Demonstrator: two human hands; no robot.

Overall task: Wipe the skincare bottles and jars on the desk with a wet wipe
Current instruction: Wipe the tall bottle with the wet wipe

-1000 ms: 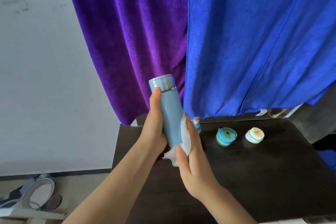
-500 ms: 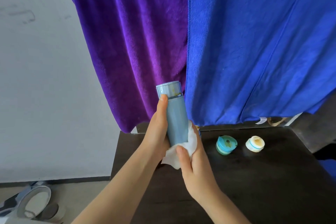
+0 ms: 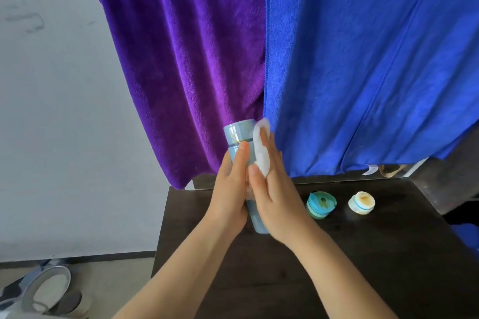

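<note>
A tall light-blue bottle is held upright above the dark desk. My left hand grips its left side, thumb near the cap seam. My right hand presses a white wet wipe flat against the bottle's right side, up near the cap. The bottle's base shows below the hands. A teal jar and a white jar with a blue band stand on the desk to the right.
A purple towel and a blue towel hang behind the desk. A grey wall is on the left. A round mirror and other items lie on the floor at lower left.
My right hand has slid the wipe from the lower part of the bottle up to the cap. The bottle has shifted slightly.
</note>
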